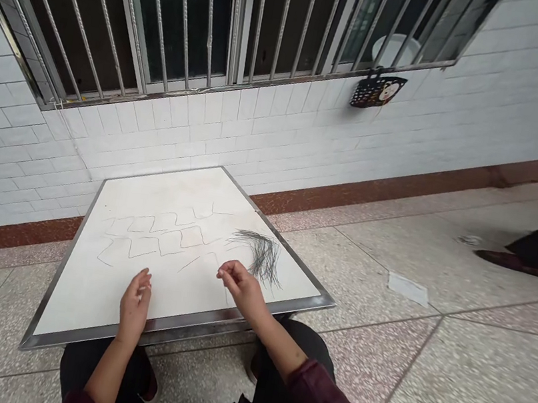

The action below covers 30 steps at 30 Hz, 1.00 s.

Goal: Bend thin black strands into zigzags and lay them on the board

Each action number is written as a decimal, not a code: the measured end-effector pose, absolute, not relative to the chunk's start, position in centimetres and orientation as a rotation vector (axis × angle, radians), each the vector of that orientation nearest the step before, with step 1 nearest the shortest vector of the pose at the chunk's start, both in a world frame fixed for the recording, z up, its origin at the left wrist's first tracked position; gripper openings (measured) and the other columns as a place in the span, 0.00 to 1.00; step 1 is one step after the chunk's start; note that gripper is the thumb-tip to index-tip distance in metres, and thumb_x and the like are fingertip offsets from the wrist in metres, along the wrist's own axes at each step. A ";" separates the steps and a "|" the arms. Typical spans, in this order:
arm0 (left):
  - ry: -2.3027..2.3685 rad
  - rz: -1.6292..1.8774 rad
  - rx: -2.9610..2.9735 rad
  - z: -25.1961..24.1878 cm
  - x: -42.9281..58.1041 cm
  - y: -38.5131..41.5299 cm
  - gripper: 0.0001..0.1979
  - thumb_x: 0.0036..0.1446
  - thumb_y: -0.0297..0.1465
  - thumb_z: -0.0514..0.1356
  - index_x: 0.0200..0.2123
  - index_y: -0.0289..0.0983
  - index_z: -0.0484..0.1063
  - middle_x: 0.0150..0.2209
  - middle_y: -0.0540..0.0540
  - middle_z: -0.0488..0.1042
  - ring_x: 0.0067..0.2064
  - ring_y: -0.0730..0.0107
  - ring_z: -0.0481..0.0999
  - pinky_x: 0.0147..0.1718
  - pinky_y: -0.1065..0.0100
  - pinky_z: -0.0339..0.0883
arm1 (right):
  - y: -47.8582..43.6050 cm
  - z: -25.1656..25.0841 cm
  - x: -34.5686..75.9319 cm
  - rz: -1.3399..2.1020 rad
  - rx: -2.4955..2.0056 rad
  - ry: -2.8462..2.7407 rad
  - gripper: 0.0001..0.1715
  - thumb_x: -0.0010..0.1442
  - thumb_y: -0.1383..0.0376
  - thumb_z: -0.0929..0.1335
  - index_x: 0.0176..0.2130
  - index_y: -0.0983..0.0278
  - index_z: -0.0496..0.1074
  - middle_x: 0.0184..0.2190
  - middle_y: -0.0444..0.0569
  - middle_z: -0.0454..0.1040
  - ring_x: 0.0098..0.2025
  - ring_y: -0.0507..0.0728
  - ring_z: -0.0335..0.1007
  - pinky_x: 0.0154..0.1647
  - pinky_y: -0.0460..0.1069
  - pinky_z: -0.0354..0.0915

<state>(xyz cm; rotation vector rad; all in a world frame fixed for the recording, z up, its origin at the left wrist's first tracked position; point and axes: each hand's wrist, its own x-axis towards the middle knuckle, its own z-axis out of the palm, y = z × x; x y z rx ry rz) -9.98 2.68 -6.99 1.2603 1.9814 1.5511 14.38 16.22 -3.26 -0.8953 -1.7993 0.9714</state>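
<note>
Left hand: I see my left hand [135,299] over the near part of the tabletop [81,305], fingers loosely curled; whether they grip anything, I can't tell.
Right hand: my right hand [242,285] is just beside the wire pile, thumb and forefinger drawn close together; I can't make out if a thin wire sits between them.
Bent wires: angular dark wires [181,237] lie in zigzag rows across the tabletop's middle, beyond and between my hands.
Wire pile: a tangle of thin dark wires [265,258] lies toward the tabletop's right edge.
Tabletop: white, metal-edged, its far end near the tiled wall [303,139].
Window: barred window [225,20] above, a dark patterned basket [377,91] hanging below its right part.
Floor: speckled floor [473,393], a pale flat piece [407,288] lying on it, a person's shoe [522,265] farther right.
</note>
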 end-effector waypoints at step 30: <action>1.364 1.207 1.090 0.9 -3.6 1.0 0.26 0.59 0.43 0.58 0.57 0.35 0.66 0.39 0.40 0.80 0.27 0.73 0.74 0.29 0.70 0.66 | 9.8 -1.4 13.6 1.090 -0.740 -2.088 0.15 0.66 0.57 0.61 0.45 0.61 0.71 0.20 0.40 0.68 0.23 0.51 0.64 0.27 0.45 0.60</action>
